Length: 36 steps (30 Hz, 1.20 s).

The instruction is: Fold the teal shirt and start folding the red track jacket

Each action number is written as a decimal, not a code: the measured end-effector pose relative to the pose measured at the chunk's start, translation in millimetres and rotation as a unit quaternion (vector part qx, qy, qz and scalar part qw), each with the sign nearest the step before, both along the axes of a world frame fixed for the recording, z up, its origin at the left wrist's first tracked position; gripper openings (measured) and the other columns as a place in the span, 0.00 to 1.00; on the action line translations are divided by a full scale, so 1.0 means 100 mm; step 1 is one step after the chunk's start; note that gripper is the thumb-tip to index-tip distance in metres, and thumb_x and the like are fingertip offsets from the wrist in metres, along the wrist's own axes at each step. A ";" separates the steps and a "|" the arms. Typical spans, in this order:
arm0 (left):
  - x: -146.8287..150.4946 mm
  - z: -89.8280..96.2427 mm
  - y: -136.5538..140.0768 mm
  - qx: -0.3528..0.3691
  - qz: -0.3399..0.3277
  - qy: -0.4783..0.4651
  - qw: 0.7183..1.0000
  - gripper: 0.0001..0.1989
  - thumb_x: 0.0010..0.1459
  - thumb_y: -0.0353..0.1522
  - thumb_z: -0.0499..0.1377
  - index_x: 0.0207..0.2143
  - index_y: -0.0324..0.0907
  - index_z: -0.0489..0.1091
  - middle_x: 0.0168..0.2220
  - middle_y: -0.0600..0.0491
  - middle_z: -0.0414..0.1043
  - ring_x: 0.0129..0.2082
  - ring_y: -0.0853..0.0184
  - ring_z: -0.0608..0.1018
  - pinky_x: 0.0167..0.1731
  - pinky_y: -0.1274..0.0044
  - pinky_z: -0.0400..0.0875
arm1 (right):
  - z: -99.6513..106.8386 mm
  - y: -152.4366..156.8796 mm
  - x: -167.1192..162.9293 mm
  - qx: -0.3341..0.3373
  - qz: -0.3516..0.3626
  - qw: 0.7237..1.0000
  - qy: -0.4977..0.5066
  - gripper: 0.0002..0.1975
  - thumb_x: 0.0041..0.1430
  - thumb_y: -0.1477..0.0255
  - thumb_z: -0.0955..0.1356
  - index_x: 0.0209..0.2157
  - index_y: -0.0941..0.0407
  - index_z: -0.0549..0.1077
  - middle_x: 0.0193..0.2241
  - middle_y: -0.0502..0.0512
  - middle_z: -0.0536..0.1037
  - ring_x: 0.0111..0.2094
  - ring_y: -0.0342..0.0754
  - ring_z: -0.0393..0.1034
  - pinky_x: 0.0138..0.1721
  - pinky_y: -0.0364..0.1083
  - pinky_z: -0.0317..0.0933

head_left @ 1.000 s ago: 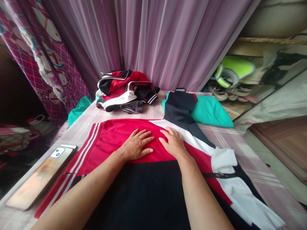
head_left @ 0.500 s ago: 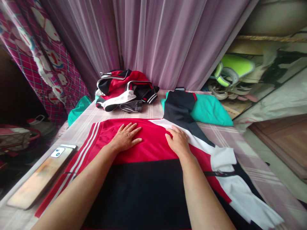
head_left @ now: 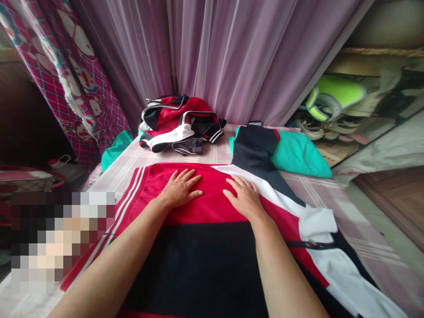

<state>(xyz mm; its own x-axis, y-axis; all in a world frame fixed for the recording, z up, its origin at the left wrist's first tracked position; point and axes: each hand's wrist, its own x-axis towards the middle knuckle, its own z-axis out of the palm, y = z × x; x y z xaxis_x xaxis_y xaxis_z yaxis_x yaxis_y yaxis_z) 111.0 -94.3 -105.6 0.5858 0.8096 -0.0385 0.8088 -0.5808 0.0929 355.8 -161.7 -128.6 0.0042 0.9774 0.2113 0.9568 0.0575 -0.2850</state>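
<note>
Pale purple curtains hang behind a bed or table covered in a checked pink sheet; only the head view is available, so we record everything from it. We note a red, black and white sports jacket spread flat across the sheet directly in front of us, its sleeve reaching back toward a teal cloth. Our left hand lies palm down on the red chest panel, fingers extended and slightly spread, gripping nothing. Our right hand lies flat just beside it on the same panel, fingers likewise straight and open, pressing the fabric without holding any of it. The two hands are near each other but apart. We judge the step in hand to be smoothing the garment flat. The next move, in our estimate, calls for keeping both palms flat and drawing them outward evenly, so that the cloth lies without creases. Farther back, a heap of similar red and black clothes sits near the curtain. At left, a patterned magenta curtain hangs, and a pixelated patch hides whatever lies beside the jacket's striped edge.
</note>
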 end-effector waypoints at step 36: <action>0.02 -0.07 0.05 0.050 0.007 -0.042 0.998 0.30 0.67 0.50 0.49 0.66 0.47 0.63 0.68 0.47 0.61 0.69 0.54 0.61 0.67 0.57 0.54 | 0.12 0.01 -0.01 -0.007 -0.025 1.000 0.005 0.19 0.65 0.69 0.64 0.55 0.53 0.76 0.62 0.62 0.71 0.63 0.57 0.62 0.63 0.60 0.54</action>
<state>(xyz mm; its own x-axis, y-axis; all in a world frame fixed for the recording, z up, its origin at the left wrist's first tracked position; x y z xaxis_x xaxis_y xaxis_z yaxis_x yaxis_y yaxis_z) 112.7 -89.1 -112.2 0.5723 0.8150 0.0913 0.8084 -0.5793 0.1041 355.0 -161.1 -116.7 0.0561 0.9789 0.1967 0.9553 0.0047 -0.2958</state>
